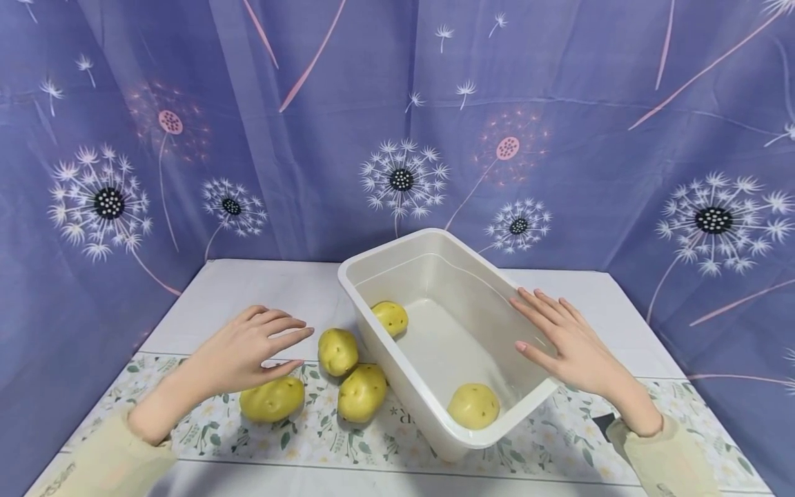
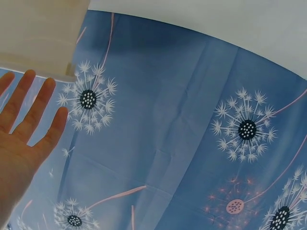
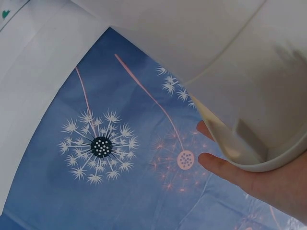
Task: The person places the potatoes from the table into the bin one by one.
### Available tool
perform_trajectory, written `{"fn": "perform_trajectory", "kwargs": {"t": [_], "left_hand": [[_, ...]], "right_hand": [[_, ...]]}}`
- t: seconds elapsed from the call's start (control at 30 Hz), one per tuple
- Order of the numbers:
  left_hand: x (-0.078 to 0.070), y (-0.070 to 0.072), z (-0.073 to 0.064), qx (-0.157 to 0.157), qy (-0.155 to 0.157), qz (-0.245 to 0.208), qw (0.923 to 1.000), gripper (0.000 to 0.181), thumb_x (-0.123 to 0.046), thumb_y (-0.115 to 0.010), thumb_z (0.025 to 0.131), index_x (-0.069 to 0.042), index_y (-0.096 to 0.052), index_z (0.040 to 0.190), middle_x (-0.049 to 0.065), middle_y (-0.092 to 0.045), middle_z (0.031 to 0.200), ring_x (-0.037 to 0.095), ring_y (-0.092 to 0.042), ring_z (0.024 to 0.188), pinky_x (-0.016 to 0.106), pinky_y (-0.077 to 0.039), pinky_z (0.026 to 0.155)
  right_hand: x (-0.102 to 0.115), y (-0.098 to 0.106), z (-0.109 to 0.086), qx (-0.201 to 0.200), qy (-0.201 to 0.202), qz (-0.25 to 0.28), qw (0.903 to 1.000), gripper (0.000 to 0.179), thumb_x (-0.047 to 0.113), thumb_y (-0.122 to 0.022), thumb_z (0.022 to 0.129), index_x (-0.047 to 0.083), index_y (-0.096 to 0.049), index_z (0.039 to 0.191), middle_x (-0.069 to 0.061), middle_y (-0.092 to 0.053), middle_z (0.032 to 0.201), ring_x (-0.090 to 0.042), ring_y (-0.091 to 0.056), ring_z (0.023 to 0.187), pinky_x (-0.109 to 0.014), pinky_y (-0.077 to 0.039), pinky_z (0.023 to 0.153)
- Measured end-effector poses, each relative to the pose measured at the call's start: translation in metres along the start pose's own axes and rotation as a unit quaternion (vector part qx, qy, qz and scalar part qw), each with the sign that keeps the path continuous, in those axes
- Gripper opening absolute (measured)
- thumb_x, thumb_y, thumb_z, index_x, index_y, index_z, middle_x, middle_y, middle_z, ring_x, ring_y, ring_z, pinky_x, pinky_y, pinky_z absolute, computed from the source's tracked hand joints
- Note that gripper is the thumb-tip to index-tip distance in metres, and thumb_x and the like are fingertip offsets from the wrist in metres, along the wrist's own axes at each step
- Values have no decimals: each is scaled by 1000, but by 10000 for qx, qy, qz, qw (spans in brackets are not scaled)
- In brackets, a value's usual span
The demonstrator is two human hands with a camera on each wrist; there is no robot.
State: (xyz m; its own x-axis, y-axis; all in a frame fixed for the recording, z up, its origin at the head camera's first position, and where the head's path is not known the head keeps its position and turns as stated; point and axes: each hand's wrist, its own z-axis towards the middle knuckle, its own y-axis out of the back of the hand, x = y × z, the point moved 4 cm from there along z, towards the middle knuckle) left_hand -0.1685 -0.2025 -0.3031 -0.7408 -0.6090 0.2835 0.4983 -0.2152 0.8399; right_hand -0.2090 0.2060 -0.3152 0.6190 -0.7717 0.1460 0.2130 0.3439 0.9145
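My left hand (image 1: 248, 348) hovers with loosely spread fingers above a yellow potato (image 1: 272, 399) and holds nothing. In the left wrist view its fingers (image 2: 36, 110) are spread below the pale bin. Two more potatoes, one behind (image 1: 338, 352) and one in front (image 1: 362, 393), stand beside the bin's left wall. My right hand (image 1: 568, 338) is at the right rim of the white plastic bin (image 1: 406, 376), fingers extended along it; the right wrist view shows it (image 3: 259, 187) close under the rim. Inside the bin lie one potato (image 1: 391, 317) by the left wall and another (image 1: 475, 406) in the near corner.
The bin stands angled on a white table (image 1: 273, 290) with a floral-printed strip (image 1: 205, 428) across its front. A blue dandelion-print curtain (image 1: 310, 172) encloses the table at the back and both sides. A small dark object (image 1: 604, 424) shows near my right sleeve.
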Motion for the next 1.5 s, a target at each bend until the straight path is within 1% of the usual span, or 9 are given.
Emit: {"fn": "perform_trajectory", "kwargs": {"t": [0.3, 0.4, 0.47, 0.63, 0.7, 0.83, 1.07, 1.3, 1.5], "left_hand": [[-7, -7, -12, 109, 144, 1, 9998, 41, -45, -45, 88, -14, -63, 107, 2, -65, 100, 21, -59, 91, 38, -45, 79], [-9, -10, -17, 154, 195, 10, 9997, 39, -44, -53, 82, -15, -63, 107, 3, -65, 101, 21, -59, 91, 38, -46, 78], [-11, -12, -20, 146, 216, -8, 9997, 39, -44, -53, 83, -15, -63, 107, 3, -66, 101, 21, -60, 91, 38, -46, 78], [-14, -16, -28, 234, 316, -36, 9992, 39, -41, -60, 77, -16, -63, 107, 2, -65, 102, 19, -60, 91, 37, -47, 76], [-15, -19, -31, 322, 378, -51, 9988, 43, -39, -65, 72, -16, -63, 108, 2, -65, 103, 19, -59, 92, 36, -46, 77], [-18, -24, -39, 426, 495, -105, 9978, 42, -40, -65, 73, -18, -63, 109, 1, -64, 104, 18, -59, 93, 37, -47, 77], [-21, -32, -48, 531, 626, -141, 9965, 48, -40, -68, 68, -20, -61, 111, 0, -64, 105, 17, -59, 93, 37, -47, 77], [-24, -39, -56, 829, 965, -268, 9915, 51, -44, -68, 69, -22, -59, 114, 0, -62, 110, 17, -58, 96, 41, -47, 79], [-25, -44, -61, 804, 916, -247, 9922, 55, -43, -71, 66, -20, -59, 115, 2, -60, 112, 20, -57, 97, 42, -47, 78]], "right_hand": [[0, 0, 0, 20, 14, 20, 10000, 60, 32, -57, 84, 15, -35, 138, -7, -28, 146, -30, -23, 135, -47, -9, 111], [0, 0, 0, 15, 15, 11, 10000, 60, 32, -57, 84, 15, -35, 137, -7, -29, 146, -31, -23, 134, -47, -9, 111], [0, 0, 0, 15, 12, 6, 10000, 60, 32, -57, 84, 15, -35, 137, -7, -29, 146, -31, -24, 134, -46, -9, 111], [0, -1, 0, 15, 9, -16, 10000, 60, 32, -57, 84, 14, -36, 137, -7, -29, 145, -31, -24, 134, -45, -8, 111], [0, -1, 0, 9, 15, -31, 10000, 60, 32, -57, 84, 14, -36, 137, -7, -29, 145, -30, -24, 134, -45, -8, 111], [0, -2, -1, -10, 22, -40, 10000, 60, 32, -57, 84, 14, -36, 137, -7, -30, 145, -30, -24, 134, -44, -8, 112], [0, -2, -2, 4, 9, -11, 10000, 60, 32, -57, 84, 14, -36, 137, -8, -30, 145, -30, -23, 135, -44, -7, 112], [0, -2, -2, 20, 5, 31, 10000, 60, 32, -57, 84, 15, -35, 138, -7, -29, 146, -30, -22, 135, -45, -6, 112], [-1, -1, 0, 24, -1, 38, 10000, 60, 32, -56, 85, 15, -34, 138, -9, -29, 145, -30, -22, 135, -45, -6, 112]]}}
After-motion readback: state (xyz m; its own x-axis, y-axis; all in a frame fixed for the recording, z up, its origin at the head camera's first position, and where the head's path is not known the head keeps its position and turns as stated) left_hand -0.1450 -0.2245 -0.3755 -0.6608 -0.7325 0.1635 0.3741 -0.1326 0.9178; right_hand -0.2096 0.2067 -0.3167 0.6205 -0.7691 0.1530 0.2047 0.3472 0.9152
